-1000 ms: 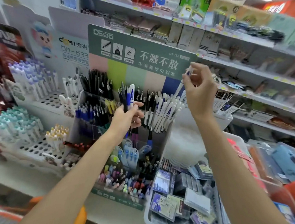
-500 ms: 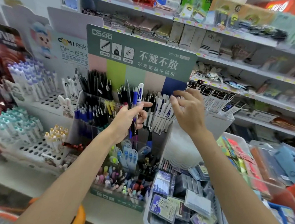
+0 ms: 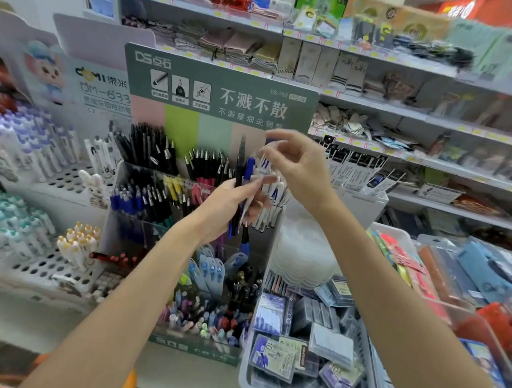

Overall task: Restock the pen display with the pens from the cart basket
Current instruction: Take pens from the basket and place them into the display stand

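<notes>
Several pens [image 3: 239, 192], one dark, one blue and at least one white, stand bunched upright in the left hand [image 3: 222, 212], whose fingers curl round their barrels in front of the pen display [image 3: 219, 99]. The right hand [image 3: 304, 173] hangs just above, thumb and forefinger closed to a pinch on what seems to be the top of a white pen [image 3: 264, 164]. Drawing that one out could loosen the bunch, letting the others slide or drop into a wrong compartment. The white-pen slot [image 3: 273, 207] behind looks crowded, so a forced pen might tip its neighbours. Blur smears the pinch, so contact is uncertain and the count unclear. The cart basket is barely shown, perhaps only as the orange edge [image 3: 130, 380] at the bottom.
</notes>
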`<state>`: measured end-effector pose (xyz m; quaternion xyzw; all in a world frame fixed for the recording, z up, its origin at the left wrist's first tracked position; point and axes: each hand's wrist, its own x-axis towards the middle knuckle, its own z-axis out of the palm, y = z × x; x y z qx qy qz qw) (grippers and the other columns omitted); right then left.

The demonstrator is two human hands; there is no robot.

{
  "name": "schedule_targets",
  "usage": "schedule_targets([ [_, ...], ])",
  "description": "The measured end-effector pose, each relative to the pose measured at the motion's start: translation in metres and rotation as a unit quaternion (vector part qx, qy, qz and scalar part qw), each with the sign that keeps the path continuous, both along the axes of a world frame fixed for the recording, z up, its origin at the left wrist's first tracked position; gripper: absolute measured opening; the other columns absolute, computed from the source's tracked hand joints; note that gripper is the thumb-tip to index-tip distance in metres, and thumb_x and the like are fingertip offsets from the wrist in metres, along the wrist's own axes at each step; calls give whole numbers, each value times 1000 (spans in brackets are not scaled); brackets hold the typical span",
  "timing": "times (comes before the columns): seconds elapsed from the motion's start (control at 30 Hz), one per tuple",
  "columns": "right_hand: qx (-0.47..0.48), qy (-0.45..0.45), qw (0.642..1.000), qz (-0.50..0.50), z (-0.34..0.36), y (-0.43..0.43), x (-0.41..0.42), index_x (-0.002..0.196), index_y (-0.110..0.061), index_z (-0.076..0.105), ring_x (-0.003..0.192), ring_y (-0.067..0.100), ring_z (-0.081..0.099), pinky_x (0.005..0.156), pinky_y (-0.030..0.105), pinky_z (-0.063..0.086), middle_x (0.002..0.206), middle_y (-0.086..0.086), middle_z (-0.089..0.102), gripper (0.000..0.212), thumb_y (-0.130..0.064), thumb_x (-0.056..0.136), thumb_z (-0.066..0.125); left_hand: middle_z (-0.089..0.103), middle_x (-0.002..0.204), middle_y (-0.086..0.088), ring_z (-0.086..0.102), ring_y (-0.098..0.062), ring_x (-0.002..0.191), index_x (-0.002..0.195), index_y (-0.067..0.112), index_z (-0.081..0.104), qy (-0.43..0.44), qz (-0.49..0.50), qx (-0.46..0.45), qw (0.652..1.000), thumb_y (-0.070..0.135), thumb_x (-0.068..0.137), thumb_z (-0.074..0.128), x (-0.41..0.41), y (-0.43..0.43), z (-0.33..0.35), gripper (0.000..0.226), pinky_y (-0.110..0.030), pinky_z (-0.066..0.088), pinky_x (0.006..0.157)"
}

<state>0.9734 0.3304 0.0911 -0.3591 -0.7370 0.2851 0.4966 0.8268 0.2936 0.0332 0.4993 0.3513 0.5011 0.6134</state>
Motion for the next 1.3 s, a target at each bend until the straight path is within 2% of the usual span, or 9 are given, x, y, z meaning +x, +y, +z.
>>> schedule_targets([
  [0.13, 124, 173, 960, -180, 20, 11, 30, 106, -2, 58, 76, 12, 67, 73, 24, 54, 89, 14, 70, 15, -4, 92, 65, 71, 92, -8, 63, -14, 69, 123, 16, 63, -9, 107, 13, 994, 21, 107, 40, -12, 2, -3, 29, -29, 59, 65],
  [0.23, 173, 162, 943, -233, 25, 18, 50, 101, -9, 60, 77, 12, 66, 73, 30, 56, 88, 7, 69, 8, -10, 94, 64, 69, 84, -6, 57, -12, 62, 121, 14, 63, -21, 140, 6, 990, 21, 107, 38, -18, 1, -7, 30, -24, 55, 57],
  [0.53, 183, 5, 967, -175, -3, 18, 45, 100, -1, 64, 72, -2, 60, 72, 14, 48, 81, -11, 61, 11, -9, 93, 65, 67, 76, -1, 54, -8, 59, 116, 14, 66, -12, 132, -4, 991, 24, 106, 41, -6, 1, -14, 29, -23, 53, 58],
  [0.67, 191, -76, 970, -128, -17, 16, 36, 101, -1, 70, 81, 3, 66, 79, 21, 56, 91, -2, 70, 12, -7, 91, 68, 68, 75, -1, 55, -7, 56, 115, 12, 66, -15, 143, -7, 990, 24, 106, 41, -6, 3, -15, 29, -23, 53, 58],
  [0.8, 210, -183, 951, -136, -49, 16, 35, 91, -6, 78, 100, 17, 58, 93, 13, 41, 102, 8, 72, 8, -10, 86, 72, 68, 74, -1, 53, -7, 55, 118, 9, 64, -11, 152, -8, 988, 21, 107, 40, -8, 4, -17, 30, -23, 52, 57],
  [0.93, 202, -182, 951, -146, -65, 12, 39, 103, -13, 78, 114, 18, 49, 103, 22, 34, 122, 7, 66, 24, -24, 91, 61, 63, 70, -1, 47, -8, 53, 113, 9, 64, -7, 152, -4, 988, 21, 107, 40, -15, 5, -20, 27, -21, 43, 51],
  [1.03, 181, -118, 964, -155, -49, 10, 30, 117, -9, 71, 114, 13, 51, 105, 28, 37, 130, 7, 59, 32, -20, 90, 57, 54, 65, 0, 36, -9, 50, 109, 8, 63, -13, 124, -1, 992, 18, 106, 40, -17, 5, -23, 25, -21, 28, 46],
  [1.17, 149, -69, 981, -103, -19, 7, -2, 118, -2, 68, 85, 3, 59, 80, 12, 47, 102, 5, 69, 31, 1, 89, 55, 45, 66, -2, 31, -10, 49, 100, 8, 60, -14, 88, -4, 996, 5, 102, 36, -21, 3, -22, 24, -21, 23, 45],
  [1.3, 49, -88, 995, 4, -9, 4, -43, 124, -9, 66, 86, 11, 67, 79, 19, 53, 94, 0, 73, 32, -9, 91, 65, 42, 66, -5, 29, -11, 50, 87, 6, 55, -22, 59, -2, 998, -5, 92, 32, -30, -2, -12, 26, -21, 23, 45],
])
